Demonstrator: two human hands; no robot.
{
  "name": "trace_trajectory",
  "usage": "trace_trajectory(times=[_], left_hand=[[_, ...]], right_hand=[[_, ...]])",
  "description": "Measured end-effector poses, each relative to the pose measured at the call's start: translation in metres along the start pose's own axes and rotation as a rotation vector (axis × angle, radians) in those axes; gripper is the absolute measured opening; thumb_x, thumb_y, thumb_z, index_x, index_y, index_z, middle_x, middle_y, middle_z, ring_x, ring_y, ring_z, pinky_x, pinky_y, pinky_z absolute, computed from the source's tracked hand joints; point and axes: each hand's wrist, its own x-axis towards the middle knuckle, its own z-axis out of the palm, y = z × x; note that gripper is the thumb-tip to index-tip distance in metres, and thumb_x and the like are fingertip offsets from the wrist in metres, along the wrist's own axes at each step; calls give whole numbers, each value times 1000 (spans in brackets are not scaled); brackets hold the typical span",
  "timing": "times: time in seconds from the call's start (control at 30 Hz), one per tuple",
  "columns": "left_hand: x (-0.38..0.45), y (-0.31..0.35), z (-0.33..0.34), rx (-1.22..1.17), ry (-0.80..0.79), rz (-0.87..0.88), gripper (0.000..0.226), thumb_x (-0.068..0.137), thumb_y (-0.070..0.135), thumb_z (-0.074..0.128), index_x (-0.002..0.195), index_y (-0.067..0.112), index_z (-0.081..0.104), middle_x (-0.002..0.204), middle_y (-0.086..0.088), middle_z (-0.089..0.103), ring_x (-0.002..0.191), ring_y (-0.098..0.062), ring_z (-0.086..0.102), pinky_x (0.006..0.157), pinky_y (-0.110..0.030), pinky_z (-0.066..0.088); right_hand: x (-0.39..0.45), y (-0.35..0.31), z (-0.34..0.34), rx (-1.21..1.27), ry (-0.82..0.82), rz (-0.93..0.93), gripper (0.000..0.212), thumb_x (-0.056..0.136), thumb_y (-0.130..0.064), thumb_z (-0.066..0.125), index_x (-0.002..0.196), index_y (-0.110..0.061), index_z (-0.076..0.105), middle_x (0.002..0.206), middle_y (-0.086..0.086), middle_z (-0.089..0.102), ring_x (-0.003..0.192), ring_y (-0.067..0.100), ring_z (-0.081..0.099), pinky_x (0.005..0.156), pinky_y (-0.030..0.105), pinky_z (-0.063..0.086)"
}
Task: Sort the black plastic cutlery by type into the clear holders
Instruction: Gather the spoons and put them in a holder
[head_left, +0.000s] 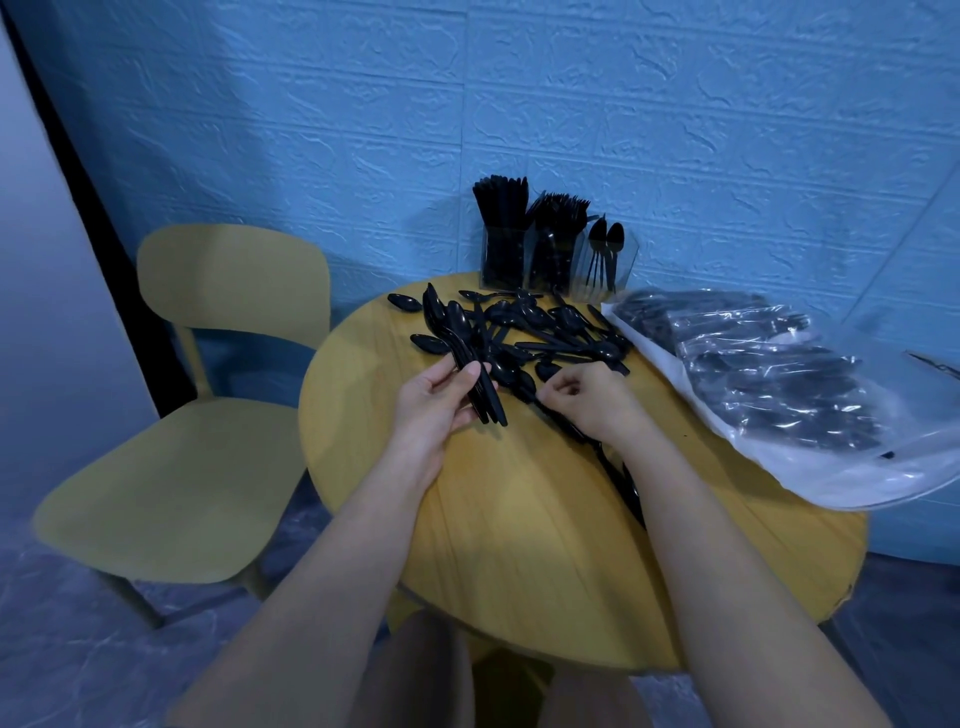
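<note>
Spoon bundle (467, 358) in left hand (434, 402), fingers clamped, bowls pointing away; right hand (592, 397) fingers pinching one spoon (524, 384)

Our right hand (589, 397) curls over the black pieces beneath it, so we cannot tell whether its fingers actually pinch one, and our right forearm hides part of the cutlery lying under it on the table (519, 519). The plastic bag (779, 395) runs off the right edge, and its crinkled film blurs the contents too much for us to sort spoons from forks. The table's near rim is covered by our arms and knees.
</note>
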Motion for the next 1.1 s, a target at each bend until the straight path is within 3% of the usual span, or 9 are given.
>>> trace_trajectory(times=[0.17,0.23,0.33,0.5,0.77,0.97,1.03,1.1], left_hand=[[-1,0,1,7,-16,6,17,90,8,60,102,19,65,93,1,74,88,-16,71,70,-27,59],[-2,0,3,14,-34,12,16,91,8,60,99,21,65,91,3,73,86,-15,71,68,-26,59],[-4,-1,6,33,-76,12,16,91,9,60,97,24,65,91,3,74,86,-15,71,66,-25,58],[-4,-3,8,42,-143,31,19,91,11,59,102,25,67,95,1,74,91,-16,70,69,-25,57],[-3,-6,8,64,-177,33,26,90,7,60,111,21,64,96,3,73,90,-11,70,76,-24,57],[-2,-6,7,102,-153,61,33,87,3,63,113,23,63,100,2,71,90,-10,69,76,-24,57],[-2,-7,7,113,-147,62,31,87,2,62,112,21,64,100,-1,71,86,-11,70,77,-30,58],[-2,-7,7,129,-130,62,25,88,4,62,104,22,68,94,-1,72,82,-17,69,83,-47,53]], right_hand=[[2,1,0,132,50,-7,10,90,-23,63,83,-18,68,63,-8,61,55,2,51,57,18,40],[1,-1,-1,319,91,-24,8,89,-23,64,85,-18,69,68,-9,65,63,-1,57,61,16,42],[-1,-10,1,571,104,-71,11,90,-21,64,90,-12,71,84,3,71,77,10,65,75,24,51],[-7,-28,13,757,79,-113,11,93,-8,58,88,-5,68,67,-5,67,55,-2,60,53,10,45],[-4,-29,25,616,153,-125,10,91,-16,61,88,-14,70,84,-3,69,80,7,64,72,16,50],[-3,-31,29,510,217,-155,6,90,-17,63,87,-19,67,81,-9,66,78,1,61,67,9,46],[-3,-32,30,479,222,-163,9,91,-18,61,85,-22,66,81,-13,65,77,-1,59,68,12,46],[-2,-32,30,477,230,-156,11,92,-19,60,83,-24,64,78,-13,63,70,0,58,65,16,45]])
